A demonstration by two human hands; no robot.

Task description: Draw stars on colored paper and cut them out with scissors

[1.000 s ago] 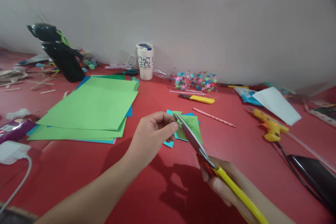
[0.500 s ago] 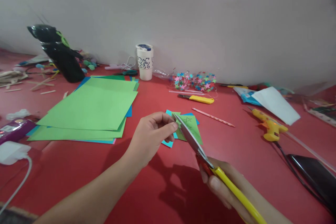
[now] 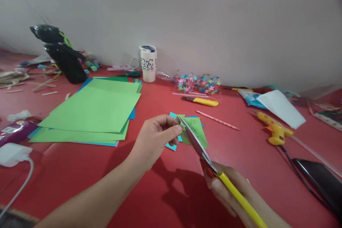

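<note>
My right hand (image 3: 227, 185) is closed round a pair of scissors (image 3: 196, 140) with yellow and red handles, its blades pointing up and to the left. Near the blade tips, my left hand (image 3: 157, 135) pinches a small green paper piece (image 3: 184, 127) between thumb and fingers. Part of that piece is hidden by the thumb and blades. Beneath the blades on the table lies a green paper (image 3: 199, 133) with a star drawn in dark lines. Light blue paper pieces (image 3: 171, 146) show beside and under it.
A stack of green sheets (image 3: 93, 105) lies left. Behind my hands are a yellow utility knife (image 3: 205, 102), a pencil (image 3: 217, 120), star decorations (image 3: 199, 83) and a white tumbler (image 3: 148, 64). To the right sit a yellow glue gun (image 3: 275, 128) and a black phone-like slab (image 3: 320, 178).
The view has shifted very slightly. Both hands keep almost the same pose, and the scissor blades look slightly closer together at the green piece.
</note>
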